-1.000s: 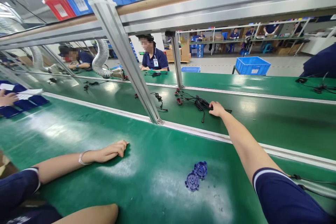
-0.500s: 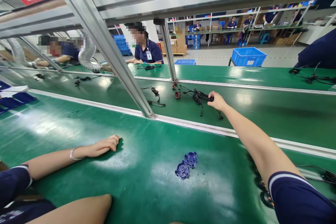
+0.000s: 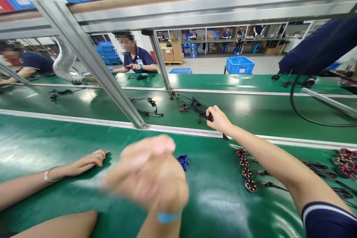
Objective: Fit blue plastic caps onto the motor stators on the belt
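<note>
My right hand (image 3: 219, 119) is closed around a bundle of black cables (image 3: 198, 107) on the conveyor strip beyond the white rail. Round motor stators with red windings (image 3: 183, 108) lie at the left ends of these cables. My left hand (image 3: 150, 174), with a blue band at the wrist, is raised over the near green worktop, smeared by motion; its fingers do not show clearly. Just behind it lies a dark blue plastic housing (image 3: 183, 161), partly covered by the hand. Beneath my right forearm, several stators (image 3: 246, 173) stand in a row, with cables trailing right.
A co-worker's hand (image 3: 93, 160) with a bracelet rests on the worktop at left. A slanted aluminium post (image 3: 111, 85) rises from the white rail (image 3: 178, 130). More cables (image 3: 150, 106) lie on the strip. Another person (image 3: 138, 57) sits across; a blue crate (image 3: 240, 66) stands behind.
My left hand has come into view from below, over the blue housings. My right hand has drawn the cables a little nearer the rail. The view has turned right, showing the stator row.
</note>
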Available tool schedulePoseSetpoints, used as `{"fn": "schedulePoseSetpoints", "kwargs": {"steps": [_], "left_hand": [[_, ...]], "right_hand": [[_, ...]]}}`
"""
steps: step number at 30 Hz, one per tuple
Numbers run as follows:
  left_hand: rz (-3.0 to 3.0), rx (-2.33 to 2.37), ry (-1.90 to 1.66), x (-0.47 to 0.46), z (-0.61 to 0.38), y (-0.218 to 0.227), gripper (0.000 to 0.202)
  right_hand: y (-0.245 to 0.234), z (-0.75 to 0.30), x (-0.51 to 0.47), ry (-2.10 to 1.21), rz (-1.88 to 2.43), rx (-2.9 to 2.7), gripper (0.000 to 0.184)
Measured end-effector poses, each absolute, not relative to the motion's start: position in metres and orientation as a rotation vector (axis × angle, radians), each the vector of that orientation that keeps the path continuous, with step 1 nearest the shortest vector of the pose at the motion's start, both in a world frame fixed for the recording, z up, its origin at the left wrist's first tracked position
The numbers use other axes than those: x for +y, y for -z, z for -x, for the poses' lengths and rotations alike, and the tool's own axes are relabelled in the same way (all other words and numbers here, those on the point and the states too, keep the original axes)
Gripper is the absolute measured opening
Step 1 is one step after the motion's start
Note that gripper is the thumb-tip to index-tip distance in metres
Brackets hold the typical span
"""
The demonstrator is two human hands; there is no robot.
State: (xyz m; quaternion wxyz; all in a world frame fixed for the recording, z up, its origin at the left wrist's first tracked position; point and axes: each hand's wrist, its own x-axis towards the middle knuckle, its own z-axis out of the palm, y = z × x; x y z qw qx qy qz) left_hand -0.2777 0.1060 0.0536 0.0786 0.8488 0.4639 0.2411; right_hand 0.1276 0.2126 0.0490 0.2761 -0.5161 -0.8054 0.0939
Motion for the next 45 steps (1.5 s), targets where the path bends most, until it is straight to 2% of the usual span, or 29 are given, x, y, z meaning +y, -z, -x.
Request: {"fn": "schedulePoseSetpoints", "kwargs": {"steps": [2,4,7,15,26,45], "left_hand": [[-2.548,1.417,-0.845,0.137,0.201,-0.06,0.033],[-2.484,1.659,-1.014,0.176,0.14,-0.061,0.042],[-2.523,1.728,-0.718,0.229,0.097,-0.051,0.041],[-2.768,1.453,-0.17,0.309,0.087,-0.012,0.029],[-2.982,1.15,0.21,0.35,0.059,-0.015,0.028],[-3.074,0.82,0.301,0.355,0.024,-0.018,0.027]], "right_hand": [[-0.051,-0.143,0.195,-0.24,1.388,-2.186,0.025],[-0.053,-0.159,0.18,-0.232,1.397,-2.199,0.025],[-0.055,-0.183,0.162,-0.219,1.42,-2.189,0.025],[-0.049,-0.237,0.152,-0.212,1.534,-2.082,0.021],[-0.032,-0.283,0.164,-0.232,1.66,-1.957,0.019],[-0.051,-0.315,0.146,-0.223,1.757,-1.885,0.021]]}}
